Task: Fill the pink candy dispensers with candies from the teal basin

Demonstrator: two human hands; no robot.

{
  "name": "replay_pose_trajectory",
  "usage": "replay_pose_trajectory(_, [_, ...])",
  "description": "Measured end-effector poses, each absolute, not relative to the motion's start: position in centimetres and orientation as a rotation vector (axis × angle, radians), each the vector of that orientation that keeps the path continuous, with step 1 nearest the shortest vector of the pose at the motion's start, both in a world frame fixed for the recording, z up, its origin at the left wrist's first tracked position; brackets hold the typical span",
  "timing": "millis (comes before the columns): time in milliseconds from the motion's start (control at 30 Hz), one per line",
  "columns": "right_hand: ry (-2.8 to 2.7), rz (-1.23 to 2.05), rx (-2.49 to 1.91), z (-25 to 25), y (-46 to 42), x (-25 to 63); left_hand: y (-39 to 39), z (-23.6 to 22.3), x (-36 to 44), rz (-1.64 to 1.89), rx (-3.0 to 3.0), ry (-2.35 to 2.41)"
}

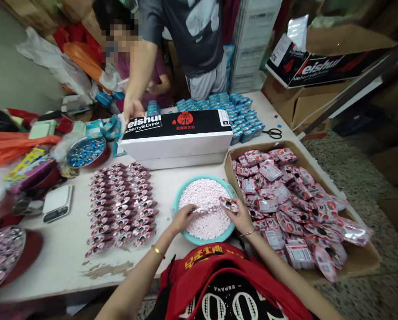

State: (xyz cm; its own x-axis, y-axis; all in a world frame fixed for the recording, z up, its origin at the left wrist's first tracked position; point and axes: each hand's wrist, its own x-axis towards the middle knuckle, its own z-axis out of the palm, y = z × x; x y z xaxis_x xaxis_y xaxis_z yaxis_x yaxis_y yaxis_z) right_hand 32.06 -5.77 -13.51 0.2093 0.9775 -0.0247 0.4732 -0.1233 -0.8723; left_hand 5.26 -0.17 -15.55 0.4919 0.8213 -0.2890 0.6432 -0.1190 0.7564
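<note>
A turquoise basin [178,189] full of small pale pink-white pellets [205,229] stands on the table in front of me. My left hand [183,218] is closed over its left side, holding what looks like a small scoop [204,209] heaped with pellets; its outline blends into them. At the basin's right side, my right hand [240,217] grips a small pink packet [228,204] with its open mouth turned up, close to the scoop. Left of the basin, several similar pink packets [121,204] stand in rows. More lie jumbled in a cardboard box [362,262] on the right.
A black-and-white carton [179,149] lies behind the basin, with a co-worker's hand [133,109] on its left end. Beyond are blue packs [245,120] and scissors [272,133]. A white scale [57,202] and red bowls [27,253] sit left. Another person is at the back.
</note>
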Motion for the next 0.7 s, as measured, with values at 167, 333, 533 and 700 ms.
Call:
replay_pose_trajectory(167, [-1.594, 0.803, -1.738, -13.8, -5.5, 30.9, 0.3, -11.3, 2.3, 0.283, 1.994, 1.185])
replay_pose_trajectory(333, [-1.823, 0.806, -1.654, -13.6, -4.9, 28.7, 1.1, -6.4, 3.5, 0.102, 2.260, 1.119])
replay_pose_trajectory(533, [-1.889, 0.810, -1.635, -13.2, -4.6, 27.7, 1.3, -2.4, 7.2, -0.285, 2.608, 1.107])
replay_pose_trajectory(700, [-1.852, 0.852, -1.619, -13.2, -4.5, 27.8, 1.1, -1.3, 8.0, -0.313, 2.670, 1.106])
